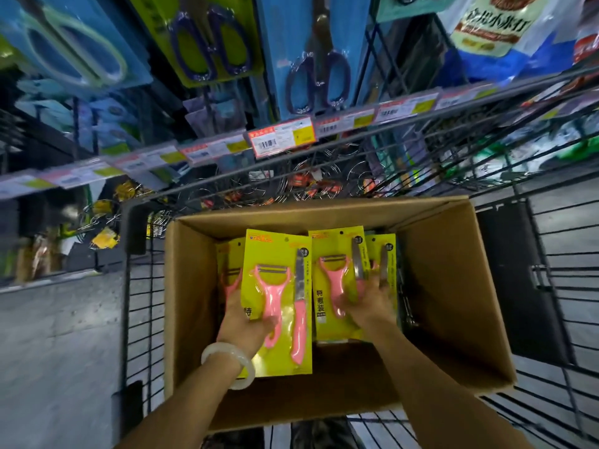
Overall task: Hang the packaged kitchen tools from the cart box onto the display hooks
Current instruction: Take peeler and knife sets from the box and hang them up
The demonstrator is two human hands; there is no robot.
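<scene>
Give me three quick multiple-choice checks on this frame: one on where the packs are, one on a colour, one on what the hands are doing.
1. Where are the yellow packs?
A. In the cardboard box
B. On the floor
C. On the hooks

2. What colour are the peeler handles?
A. Blue
B. Pink
C. Black

3. What is the left hand doing?
A. Hanging idle
B. Gripping the cart
C. Gripping a pack

Answers: 1 A, the packs stand inside the box in the cart. 2 B, the peeler and knife handles are pink. 3 C, its fingers wrap the front pack's lower edge, while the right hand rests on the next pack.
</scene>
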